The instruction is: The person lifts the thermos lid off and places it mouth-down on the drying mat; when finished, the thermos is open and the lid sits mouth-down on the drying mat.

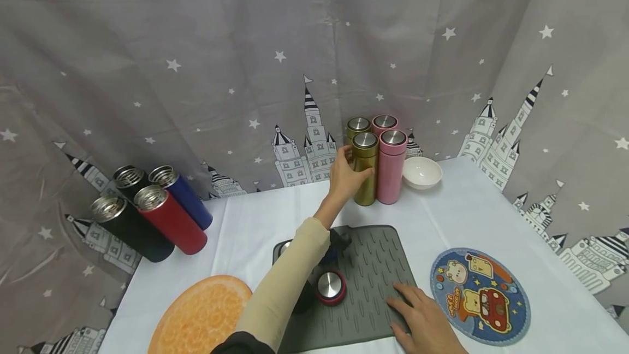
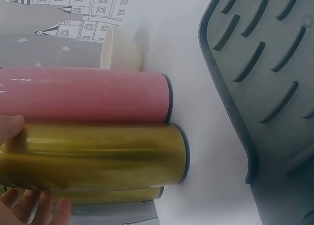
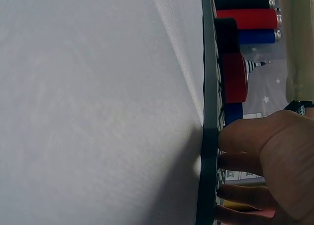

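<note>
My left hand [image 1: 343,178] reaches across the table and grips an upright gold thermos [image 1: 366,191] with a steel-topped lid. In the left wrist view, the thumb lies on one side of the gold body and the fingers curl at the other. A pink thermos [image 1: 391,176] stands right beside it, with another gold one [image 1: 358,123] and another pink one [image 1: 385,121] behind. My right hand [image 1: 426,321] rests with spread fingers on the right edge of a grey ridged mat [image 1: 371,266]. On that mat sits a red lid [image 1: 330,287], near a black lid [image 1: 304,298] partly hidden by my left sleeve.
At the left stand lidless black [image 1: 140,234], red [image 1: 174,223] and blue [image 1: 191,201] thermoses, with another black one behind. A white bowl [image 1: 421,173] sits right of the pink thermos. An orange round mat [image 1: 196,318] and a blue cartoon mat [image 1: 479,294] flank the grey one.
</note>
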The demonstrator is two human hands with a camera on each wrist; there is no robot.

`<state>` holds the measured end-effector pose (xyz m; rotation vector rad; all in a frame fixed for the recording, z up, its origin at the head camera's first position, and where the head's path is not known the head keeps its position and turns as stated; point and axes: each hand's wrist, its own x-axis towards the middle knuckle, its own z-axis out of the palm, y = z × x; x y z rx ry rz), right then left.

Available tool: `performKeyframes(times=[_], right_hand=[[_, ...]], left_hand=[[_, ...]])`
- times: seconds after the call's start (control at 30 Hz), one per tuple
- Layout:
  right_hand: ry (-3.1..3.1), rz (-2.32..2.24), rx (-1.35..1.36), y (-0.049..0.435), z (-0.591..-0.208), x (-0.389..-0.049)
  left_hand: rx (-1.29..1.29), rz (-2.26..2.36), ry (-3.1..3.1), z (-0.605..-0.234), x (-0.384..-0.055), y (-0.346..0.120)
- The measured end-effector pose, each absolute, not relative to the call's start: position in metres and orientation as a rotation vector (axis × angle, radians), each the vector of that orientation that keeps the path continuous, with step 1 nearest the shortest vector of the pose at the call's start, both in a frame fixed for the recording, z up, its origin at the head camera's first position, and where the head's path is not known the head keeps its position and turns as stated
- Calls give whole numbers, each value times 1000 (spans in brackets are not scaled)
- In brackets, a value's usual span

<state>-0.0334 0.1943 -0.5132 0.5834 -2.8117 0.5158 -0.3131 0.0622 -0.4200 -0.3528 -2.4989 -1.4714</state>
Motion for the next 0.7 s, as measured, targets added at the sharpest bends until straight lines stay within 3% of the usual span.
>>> performKeyframes(times=[0.33,0.7], right_hand=[[-2813,510,567,194,-513,-33],[-2848,541,549,193,-514,-33]], left_hand=[[-419,-1439,-2536,-425,-307,56],[-656,-1766,-2371,-448,-305,48]])
